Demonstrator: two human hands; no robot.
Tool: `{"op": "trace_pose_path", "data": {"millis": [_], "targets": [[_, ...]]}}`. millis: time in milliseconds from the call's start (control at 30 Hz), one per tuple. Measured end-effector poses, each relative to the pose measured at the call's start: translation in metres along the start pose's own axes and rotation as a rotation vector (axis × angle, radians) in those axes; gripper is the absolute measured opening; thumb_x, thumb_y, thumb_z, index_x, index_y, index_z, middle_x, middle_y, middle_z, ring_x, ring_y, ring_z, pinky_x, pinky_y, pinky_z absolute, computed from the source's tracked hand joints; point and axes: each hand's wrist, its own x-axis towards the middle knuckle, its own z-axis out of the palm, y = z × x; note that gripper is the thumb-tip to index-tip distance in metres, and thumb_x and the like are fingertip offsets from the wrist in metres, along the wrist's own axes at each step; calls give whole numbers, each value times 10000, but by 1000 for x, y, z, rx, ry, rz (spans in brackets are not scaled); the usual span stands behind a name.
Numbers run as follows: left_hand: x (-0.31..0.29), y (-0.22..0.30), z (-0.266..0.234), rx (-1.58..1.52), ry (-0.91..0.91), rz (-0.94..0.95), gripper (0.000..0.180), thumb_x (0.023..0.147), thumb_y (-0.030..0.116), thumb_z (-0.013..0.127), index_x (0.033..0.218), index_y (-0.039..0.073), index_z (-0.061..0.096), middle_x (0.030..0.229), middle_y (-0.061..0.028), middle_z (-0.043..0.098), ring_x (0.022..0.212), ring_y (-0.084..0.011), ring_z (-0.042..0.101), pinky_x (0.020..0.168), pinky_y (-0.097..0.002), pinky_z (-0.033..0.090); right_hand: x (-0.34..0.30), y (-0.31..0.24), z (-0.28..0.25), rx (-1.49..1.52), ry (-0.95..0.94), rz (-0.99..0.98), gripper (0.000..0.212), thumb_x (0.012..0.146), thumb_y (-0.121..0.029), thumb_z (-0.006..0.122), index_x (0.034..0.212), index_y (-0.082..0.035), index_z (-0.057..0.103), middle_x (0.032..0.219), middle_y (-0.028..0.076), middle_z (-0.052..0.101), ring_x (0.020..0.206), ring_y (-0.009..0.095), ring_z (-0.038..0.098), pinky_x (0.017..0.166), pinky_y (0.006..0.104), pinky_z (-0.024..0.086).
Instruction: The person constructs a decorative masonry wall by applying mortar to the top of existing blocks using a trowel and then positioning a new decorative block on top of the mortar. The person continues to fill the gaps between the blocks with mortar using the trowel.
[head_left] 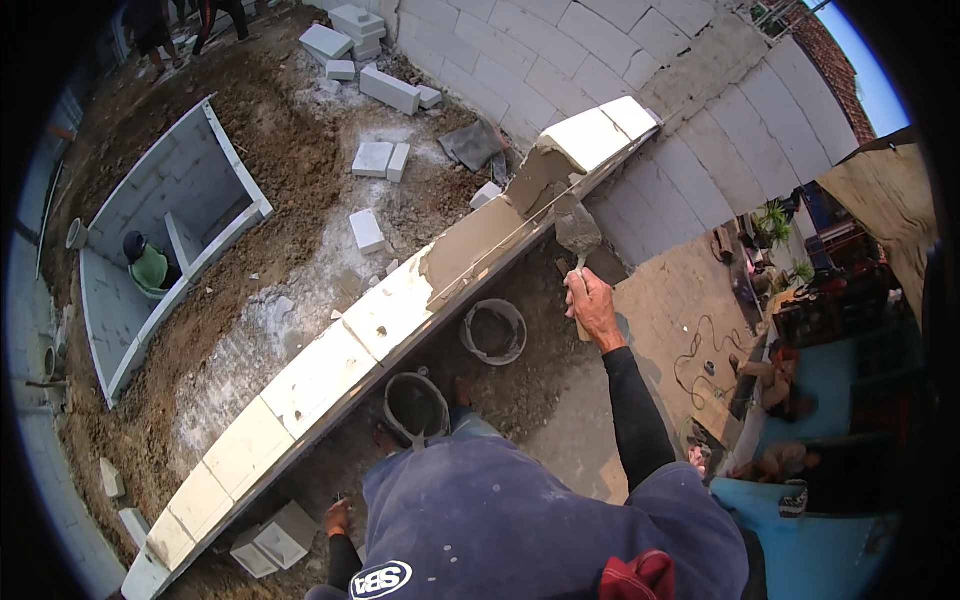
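My right hand (593, 305) is closed around the handle of a trowel (578, 230). Its mortar-smeared blade is up against the near side of a low wall of pale blocks (330, 375). Grey wet mortar (475, 245) is spread along the wall top left of the blade, and it rises against the end of a white block (585, 140). A thin straight line or rod runs along the wall's near edge. Low on the left, my left hand (337, 517) hangs beside the wall with fingers curled; what they hold, if anything, is too small to make out.
Two buckets, one (494, 332) beside the wall and another (416, 405) by my feet, hold grey material. Loose blocks (278, 540) lie near my left hand. Beyond the wall are scattered blocks (388, 90) and a block-lined pit (175, 220) with a person inside. A tall block wall (540, 60) stands ahead.
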Motion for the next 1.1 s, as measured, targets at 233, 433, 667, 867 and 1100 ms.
{"op": "trace_pose_path", "data": {"millis": [233,433,667,867,1100], "targets": [[19,-18,-9,82,8,161,408,966,428,569,1062,79,758,897,-60,721,673,-205,637,565,-401,486,50,-37,28,-4,104,-160,446,1099,-414,483,961,-10,611,657,63,579,541,149,598,539,344,493],[25,-34,-18,247,96,328,444,942,421,539,1067,48,743,836,-90,678,743,-274,646,654,-465,542,92,-36,72,-363,363,-333,441,1101,-396,471,955,9,565,720,261,631,629,429,671,614,525,509],[17,-63,7,11,-7,-21,447,1012,406,516,1269,86,691,1203,-127,718,960,-290,715,719,-479,583,22,23,46,-311,169,-62,405,1090,-351,512,926,15,572,753,282,633,729,495,662,648,543,496],[8,-107,59,-117,-57,-159,408,1022,341,525,1257,55,698,1195,-130,722,989,-290,725,721,-473,598,-30,-11,-114,-377,-67,-32,332,1119,-316,514,938,-46,579,716,12,551,635,110,560,566,302,452],[6,-98,88,1,-158,-271,588,1007,554,516,1302,82,706,1409,-227,650,1157,-319,724,885,-585,561,44,-157,-197,-535,-331,-77,366,1123,-340,482,952,-51,629,685,-20,494,613,75,474,557,265,429]]}}
